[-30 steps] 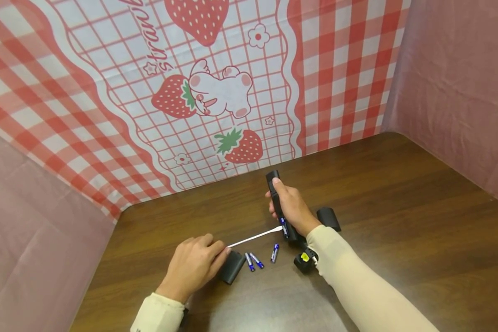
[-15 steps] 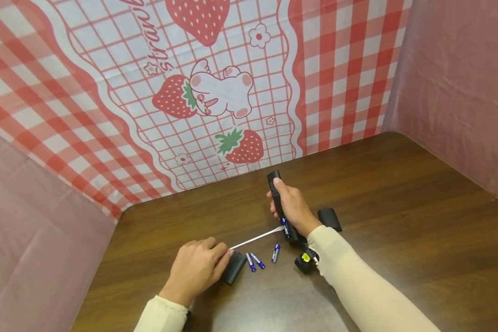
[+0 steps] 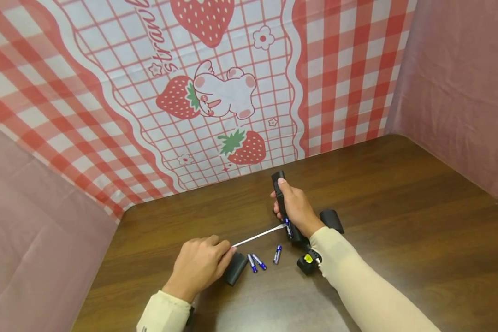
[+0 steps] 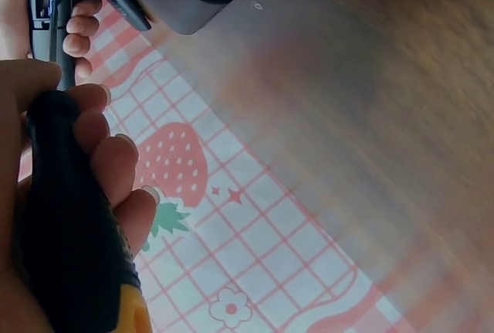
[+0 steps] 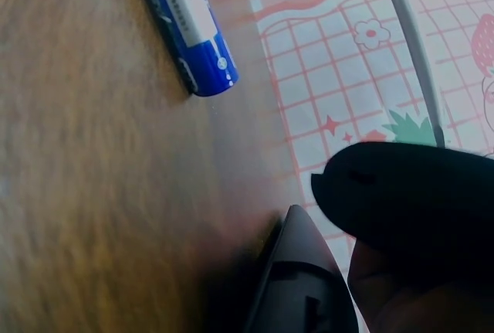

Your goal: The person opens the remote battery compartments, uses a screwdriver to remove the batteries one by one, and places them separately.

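My left hand [image 3: 201,265] grips a screwdriver by its black-and-yellow handle [image 4: 73,225]. Its thin metal shaft [image 3: 257,236] runs across to the black handheld device [image 3: 279,184], and the flat tip lies right at a blue-and-silver battery [image 3: 288,228] in the device's open slot. My right hand [image 3: 299,207] holds this long device, thumb along its upper part and fingers round the far side. Two loose batteries, one [image 3: 252,263] beside the other [image 3: 259,262], lie between the hands, with a third battery [image 3: 277,254] nearer the device.
A black curved-sided block [image 3: 234,269] lies right beside my left hand. Another black piece [image 3: 332,221] sits behind my right wrist. A black wrist camera with a yellow mark [image 3: 305,263] hangs at the right cuff. A strawberry-print cloth [image 3: 232,92] backs the wooden table [image 3: 398,193].
The head view has shifted slightly. Both hands keep nearly the same positions, and the screwdriver tip stays at the battery in the slot.
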`<act>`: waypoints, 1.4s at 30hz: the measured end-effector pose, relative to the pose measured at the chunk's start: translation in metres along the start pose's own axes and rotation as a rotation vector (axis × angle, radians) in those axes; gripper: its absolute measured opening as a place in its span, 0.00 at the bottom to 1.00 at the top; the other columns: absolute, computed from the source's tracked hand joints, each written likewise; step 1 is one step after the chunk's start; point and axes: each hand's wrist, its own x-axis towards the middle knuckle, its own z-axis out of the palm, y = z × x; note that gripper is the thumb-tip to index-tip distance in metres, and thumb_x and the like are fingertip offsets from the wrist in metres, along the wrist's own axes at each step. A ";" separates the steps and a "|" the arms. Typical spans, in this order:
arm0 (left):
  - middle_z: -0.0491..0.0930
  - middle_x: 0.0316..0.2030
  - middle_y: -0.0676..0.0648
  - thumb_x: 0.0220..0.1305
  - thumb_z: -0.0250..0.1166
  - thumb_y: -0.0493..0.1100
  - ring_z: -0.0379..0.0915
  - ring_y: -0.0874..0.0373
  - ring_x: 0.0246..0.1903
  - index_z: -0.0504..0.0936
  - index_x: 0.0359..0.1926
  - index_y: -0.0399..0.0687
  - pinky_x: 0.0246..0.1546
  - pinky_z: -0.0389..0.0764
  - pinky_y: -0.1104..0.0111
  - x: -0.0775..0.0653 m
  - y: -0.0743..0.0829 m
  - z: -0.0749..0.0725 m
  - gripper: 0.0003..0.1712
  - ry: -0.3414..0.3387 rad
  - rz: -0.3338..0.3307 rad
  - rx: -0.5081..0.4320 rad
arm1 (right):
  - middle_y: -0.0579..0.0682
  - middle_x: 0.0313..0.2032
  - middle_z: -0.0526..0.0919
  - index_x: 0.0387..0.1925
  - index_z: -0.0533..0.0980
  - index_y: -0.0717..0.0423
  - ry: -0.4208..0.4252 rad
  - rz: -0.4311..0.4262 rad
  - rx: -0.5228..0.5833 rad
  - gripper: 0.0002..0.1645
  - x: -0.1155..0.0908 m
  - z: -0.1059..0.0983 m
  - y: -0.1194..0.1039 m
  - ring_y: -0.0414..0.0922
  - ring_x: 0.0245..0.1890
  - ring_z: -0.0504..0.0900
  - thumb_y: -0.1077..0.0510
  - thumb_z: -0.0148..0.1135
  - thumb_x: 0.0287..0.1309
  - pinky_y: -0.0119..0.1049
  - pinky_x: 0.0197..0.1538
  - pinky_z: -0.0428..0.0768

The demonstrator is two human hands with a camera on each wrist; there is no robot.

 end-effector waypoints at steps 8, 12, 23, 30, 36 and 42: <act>0.68 0.17 0.55 0.65 0.66 0.51 0.64 0.60 0.13 0.76 0.21 0.55 0.14 0.68 0.63 0.000 -0.003 -0.001 0.16 0.008 0.016 -0.012 | 0.53 0.21 0.78 0.49 0.75 0.70 -0.002 0.002 0.004 0.43 0.001 -0.001 0.001 0.43 0.18 0.76 0.33 0.37 0.75 0.34 0.25 0.78; 0.69 0.18 0.56 0.65 0.65 0.51 0.64 0.61 0.13 0.77 0.22 0.55 0.15 0.69 0.64 -0.001 -0.003 -0.001 0.15 -0.006 0.021 -0.018 | 0.53 0.21 0.78 0.49 0.76 0.71 0.001 -0.001 0.007 0.43 0.001 -0.001 0.002 0.43 0.18 0.76 0.33 0.37 0.75 0.34 0.25 0.78; 0.69 0.17 0.57 0.64 0.66 0.52 0.65 0.61 0.13 0.75 0.21 0.56 0.15 0.70 0.64 -0.001 -0.001 -0.003 0.17 -0.017 0.012 -0.026 | 0.53 0.21 0.78 0.47 0.76 0.69 -0.010 -0.010 -0.023 0.42 0.001 0.002 0.005 0.43 0.18 0.75 0.33 0.39 0.75 0.34 0.25 0.77; 0.68 0.17 0.56 0.65 0.66 0.53 0.64 0.60 0.13 0.75 0.20 0.56 0.14 0.68 0.65 0.003 0.002 -0.011 0.18 -0.037 -0.007 0.011 | 0.52 0.20 0.78 0.46 0.76 0.70 -0.021 -0.046 -0.049 0.41 0.000 0.003 0.004 0.43 0.17 0.75 0.34 0.39 0.75 0.35 0.25 0.77; 0.69 0.18 0.55 0.65 0.66 0.53 0.67 0.58 0.13 0.75 0.20 0.56 0.15 0.70 0.63 0.007 0.004 -0.013 0.18 -0.051 -0.011 0.016 | 0.53 0.20 0.77 0.45 0.76 0.68 -0.022 -0.061 -0.064 0.40 0.001 0.003 0.004 0.44 0.17 0.75 0.35 0.39 0.75 0.34 0.24 0.76; 0.71 0.18 0.55 0.65 0.67 0.52 0.70 0.57 0.14 0.78 0.22 0.56 0.15 0.71 0.62 0.010 0.006 -0.015 0.16 -0.051 -0.013 0.014 | 0.53 0.20 0.77 0.45 0.77 0.68 -0.030 -0.064 -0.085 0.40 0.002 0.002 0.004 0.44 0.17 0.75 0.34 0.40 0.75 0.35 0.24 0.75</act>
